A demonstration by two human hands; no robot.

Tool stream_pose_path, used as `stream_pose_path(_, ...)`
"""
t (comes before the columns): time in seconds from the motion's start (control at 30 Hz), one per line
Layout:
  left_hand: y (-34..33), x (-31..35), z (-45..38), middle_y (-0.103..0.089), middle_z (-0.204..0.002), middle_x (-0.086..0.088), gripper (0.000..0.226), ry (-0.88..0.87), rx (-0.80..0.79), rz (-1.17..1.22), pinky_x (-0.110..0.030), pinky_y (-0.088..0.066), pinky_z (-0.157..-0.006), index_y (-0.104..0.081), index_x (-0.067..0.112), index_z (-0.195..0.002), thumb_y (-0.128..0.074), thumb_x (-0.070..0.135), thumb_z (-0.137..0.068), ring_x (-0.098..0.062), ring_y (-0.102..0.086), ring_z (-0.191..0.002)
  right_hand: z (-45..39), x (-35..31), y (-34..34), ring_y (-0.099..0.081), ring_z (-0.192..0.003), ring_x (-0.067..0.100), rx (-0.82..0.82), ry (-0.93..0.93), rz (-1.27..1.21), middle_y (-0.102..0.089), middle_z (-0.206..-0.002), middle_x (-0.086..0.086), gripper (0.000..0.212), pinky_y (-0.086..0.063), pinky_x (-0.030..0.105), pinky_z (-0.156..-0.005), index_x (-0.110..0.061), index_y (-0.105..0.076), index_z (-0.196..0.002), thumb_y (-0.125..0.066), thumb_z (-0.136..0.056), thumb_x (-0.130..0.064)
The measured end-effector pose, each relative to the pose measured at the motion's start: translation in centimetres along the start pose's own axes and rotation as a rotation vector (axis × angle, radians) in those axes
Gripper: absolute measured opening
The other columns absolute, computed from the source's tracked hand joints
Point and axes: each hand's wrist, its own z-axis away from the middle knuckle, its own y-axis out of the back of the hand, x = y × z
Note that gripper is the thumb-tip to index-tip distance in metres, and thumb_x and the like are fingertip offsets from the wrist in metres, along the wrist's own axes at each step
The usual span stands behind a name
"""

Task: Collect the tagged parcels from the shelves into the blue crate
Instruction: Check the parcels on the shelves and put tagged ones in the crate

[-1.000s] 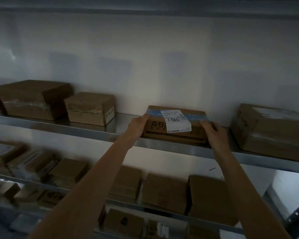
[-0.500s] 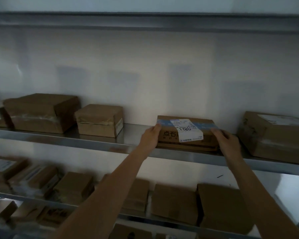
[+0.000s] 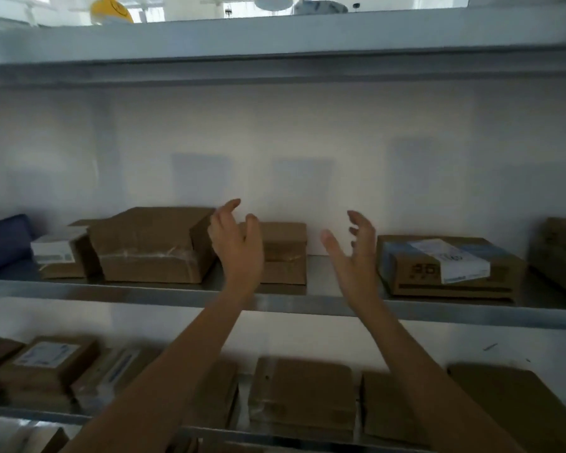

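Observation:
A flat brown parcel with blue tape and a white label (image 3: 445,266) lies on the upper metal shelf (image 3: 307,304), right of centre. My right hand (image 3: 353,253) hovers just left of it with fingers spread, touching nothing. My left hand (image 3: 237,243) is raised with fingers loosely apart in front of a small brown box (image 3: 285,256), holding nothing. The blue crate is out of view.
A large brown box (image 3: 151,245) and a smaller box with a white label (image 3: 58,251) sit left on the same shelf beside a dark blue bag (image 3: 2,243). Another box (image 3: 562,253) stands at the far right. The lower shelf holds several brown parcels (image 3: 303,397).
Both hands have let go of the taped parcel and moved left of it with fingers spread. The camera has swung left and up, so the parcel now lies to the right.

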Motion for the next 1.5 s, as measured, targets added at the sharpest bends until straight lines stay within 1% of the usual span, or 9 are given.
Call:
stream_pose_path(0.13, 1.1, -4.3, -0.9, -0.042, -0.138, -0.012, 0.047, 0.332, -0.293, 0.074, -0.034, -0.031, -0.107, -0.036, 0.010, -0.141, -0.042, 0.032, -0.101, -0.030, -0.040, -0.130, 0.9, 1.6, -4.4, -0.035, -0.136, 0.020, -0.265, -0.355, -0.063, -0.029, -0.153, 0.001, 0.091, -0.033, 0.038, -0.113, -0.024, -0.017, -0.152, -0.070, -0.082, -0.048)
stream_pose_path(0.4, 2.3, -6.8, -2.0, -0.063, -0.118, -0.003, 0.045, 0.716, -0.490, 0.540, -0.033, -0.046, -0.092, -0.056, 0.019, -0.127, -0.034, 0.047, -0.100, -0.016, -0.058, -0.103, -0.6, 2.9, -3.7, -0.058, -0.115, 0.016, -0.289, -0.405, -0.100, -0.061, -0.127, -0.002, 0.047, -0.048, 0.037, -0.099, -0.027, -0.051, -0.130, -0.066, -0.088, -0.040)
stream_pose_path(0.5, 2.6, -7.8, -2.1, -0.061, -0.105, -0.001, 0.043, 0.656, -0.516, 0.608, -0.031, -0.043, -0.091, -0.054, 0.023, -0.127, -0.023, 0.041, -0.104, -0.016, -0.055, -0.100, -0.6, 2.6, -3.6, -0.056, -0.115, 0.019, -0.186, -0.466, -0.237, -0.066, -0.110, -0.005, 0.029, -0.038, 0.037, -0.104, -0.030, -0.061, -0.112, -0.049, -0.094, -0.050)
stream_pose_path(0.63, 2.4, -8.0, -2.1, -0.059, -0.113, 0.000, 0.047, 0.658, -0.545, 0.597, -0.028, -0.041, -0.085, -0.053, 0.028, -0.133, -0.020, 0.044, -0.104, -0.018, -0.051, -0.114, -0.4, 2.5, -3.5, -0.050, -0.125, 0.019, -0.173, -0.495, -0.273, -0.061, -0.130, 0.001, 0.068, -0.031, 0.044, -0.113, -0.028, -0.057, -0.131, -0.042, -0.082, -0.073)
stream_pose_path(0.73, 2.3, -8.5, -2.1, -0.051, -0.140, 0.000, 0.039, 0.665, -0.594, 0.571, -0.037, -0.033, -0.109, -0.065, 0.043, -0.115, -0.029, 0.046, -0.100, -0.021, -0.041, -0.132, -0.4, 2.4, -3.2, -0.057, -0.117, 0.014, -0.191, -0.458, -0.349, -0.065, -0.121, -0.006, 0.047, -0.041, 0.034, -0.101, -0.033, -0.059, -0.125, -0.036, -0.095, -0.061)
stream_pose_path(0.87, 2.6, -8.2, -2.2, -0.063, -0.118, 0.006, 0.033, 0.652, -0.617, 0.599, -0.035, -0.043, -0.091, -0.058, 0.032, -0.122, -0.033, 0.037, -0.102, -0.017, -0.053, -0.118, -0.3, 2.1, -3.6, -0.059, -0.108, 0.020, -0.182, -0.460, -0.232, -0.066, -0.113, -0.001, 0.036, -0.046, 0.042, -0.097, -0.034, -0.064, -0.107, -0.038, -0.096, -0.056)
stream_pose_path(0.97, 2.7, -7.9, -2.1, -0.061, -0.122, -0.004, 0.036, 0.667, -0.632, 0.567, -0.050, -0.045, -0.096, -0.056, 0.025, -0.123, -0.036, 0.043, -0.099, -0.025, -0.054, -0.117, -0.5, 2.4, -3.7, -0.060, -0.105, 0.021, -0.130, -0.430, -0.206, -0.068, -0.110, 0.002, 0.037, -0.044, 0.038, -0.096, -0.030, -0.065, -0.102, -0.036, -0.099, -0.053)
stream_pose_path(1.2, 2.4, -8.3, -2.0, -0.065, -0.110, 0.008, 0.022, 0.633, -0.629, 0.560, -0.040, -0.034, -0.107, -0.059, 0.033, -0.108, -0.043, 0.043, -0.098, -0.013, -0.055, -0.110, -0.3, 3.4, -3.6, -0.056, -0.115, 0.021, -0.134, -0.404, -0.192, -0.063, -0.120, 0.000, 0.025, -0.049, 0.042, -0.095, -0.028, -0.061, -0.112, -0.051, -0.095, -0.044)
stream_pose_path(1.5, 1.8, -9.2, -2.5, -0.050, -0.135, -0.005, 0.037, 0.631, -0.622, 0.466, -0.044, -0.038, -0.107, -0.040, 0.022, -0.135, -0.040, 0.037, -0.101, -0.024, -0.047, -0.125, 0.2, 3.5, -3.2, -0.065, -0.094, 0.020, -0.149, -0.286, -0.198, -0.070, -0.106, 0.005, 0.027, -0.051, 0.031, -0.075, -0.007, -0.055, -0.106, -0.057, -0.095, -0.032)
